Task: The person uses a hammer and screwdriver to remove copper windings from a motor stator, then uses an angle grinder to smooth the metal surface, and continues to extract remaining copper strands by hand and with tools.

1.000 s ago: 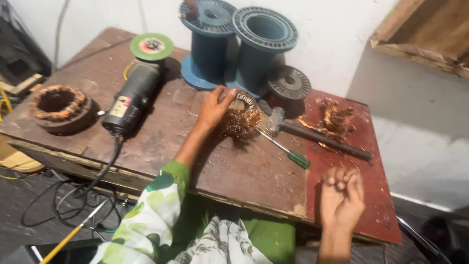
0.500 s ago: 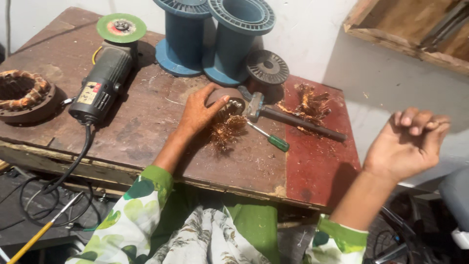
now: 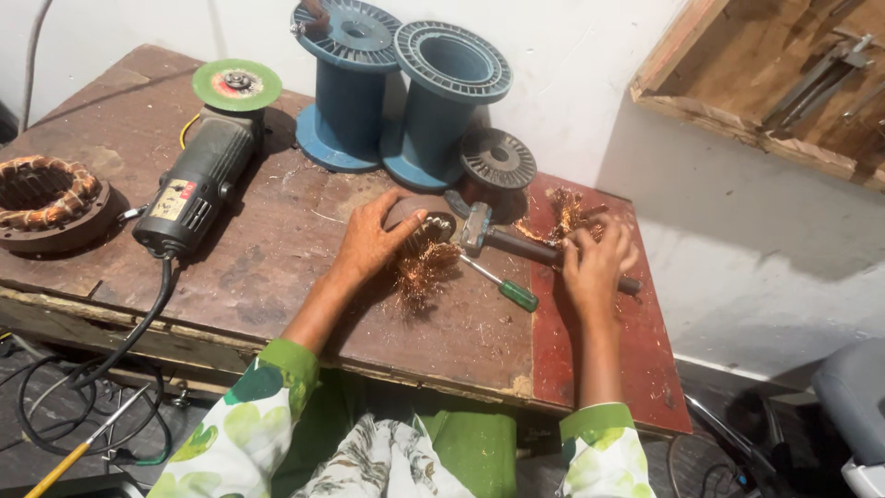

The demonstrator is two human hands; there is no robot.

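Left hand (image 3: pixel 369 242) still pressing on round stator core (image 3: pixel 417 221) with copper wire bundle (image 3: pixel 426 267), just left of hammer (image 3: pixel 516 242). Right hand (image 3: pixel 595 263), lifted wide open off the table half a second ago, now down with fingers closing around hammer handle. Means striking probably close.

Left hand (image 3: pixel 369 244) cupped palm-down; right hand (image 3: pixel 595 263) curled, fingers bent.

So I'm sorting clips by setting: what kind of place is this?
Probably a motor-rewinding repair workshop: a stator with copper windings, an angle grinder and empty blue wire spools on a worn wooden bench.
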